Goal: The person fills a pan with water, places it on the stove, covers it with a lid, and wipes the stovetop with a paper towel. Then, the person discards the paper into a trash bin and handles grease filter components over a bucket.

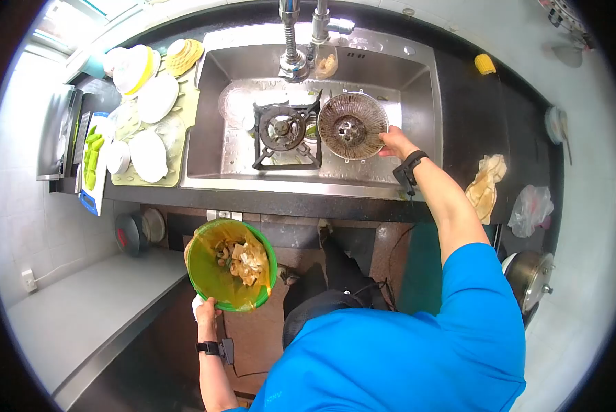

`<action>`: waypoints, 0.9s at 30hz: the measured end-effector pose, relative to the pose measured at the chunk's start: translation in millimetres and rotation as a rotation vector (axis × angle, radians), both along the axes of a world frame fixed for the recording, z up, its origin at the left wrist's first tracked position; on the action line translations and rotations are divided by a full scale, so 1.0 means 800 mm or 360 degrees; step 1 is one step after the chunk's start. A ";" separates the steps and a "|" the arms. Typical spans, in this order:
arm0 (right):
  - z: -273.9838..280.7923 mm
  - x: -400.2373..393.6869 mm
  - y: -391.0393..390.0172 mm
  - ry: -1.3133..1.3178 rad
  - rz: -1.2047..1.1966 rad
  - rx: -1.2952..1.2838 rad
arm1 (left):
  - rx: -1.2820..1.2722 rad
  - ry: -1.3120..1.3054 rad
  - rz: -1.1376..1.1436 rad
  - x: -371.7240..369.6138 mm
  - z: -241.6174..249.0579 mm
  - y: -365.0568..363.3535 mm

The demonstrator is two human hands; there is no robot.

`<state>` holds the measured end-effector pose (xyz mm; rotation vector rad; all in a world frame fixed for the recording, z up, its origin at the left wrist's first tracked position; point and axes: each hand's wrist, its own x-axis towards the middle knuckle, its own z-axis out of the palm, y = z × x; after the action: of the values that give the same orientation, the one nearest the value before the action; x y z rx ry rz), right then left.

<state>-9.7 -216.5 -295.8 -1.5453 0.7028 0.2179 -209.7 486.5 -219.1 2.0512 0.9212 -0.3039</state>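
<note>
My left hand (208,310) grips the lower rim of a green trash bin (274,264), held up in front of the counter. A yellow liner covers its inside, and food scraps (245,263) lie in it. Over the sink, the fingers of my right hand (395,142) pinch the right edge of a round ribbed metal bowl (352,126). Its inside is browned, with dark and shiny spots at the middle. Just left of the bowl, a black stove grate with a burner (282,130) sits in the steel sink (212,161).
A faucet (293,58) hangs over the sink, by a small clear container (326,63). On the left are white dishes (149,156) on a mat and green vegetables (92,158) on a cutting board. A cloth (486,187), plastic bag (530,209) and yellow sponge (484,64) lie right.
</note>
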 end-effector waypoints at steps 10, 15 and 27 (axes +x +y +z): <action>0.014 0.000 -0.023 0.0021 -0.0067 0.0196 | -0.0123 -0.0035 -0.0005 0.024 0.006 -0.006; 0.019 0.002 -0.060 -0.0061 -0.0104 0.0533 | -0.0095 0.0068 0.0007 0.032 0.001 -0.008; 0.022 -0.001 -0.051 -0.0024 -0.0194 0.0721 | -0.0124 0.0054 0.0032 0.020 0.000 -0.015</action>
<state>-10.4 -257.1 -278.1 -1.0689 0.6783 0.2540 -193.3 474.5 -218.9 1.9696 0.9360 -0.3596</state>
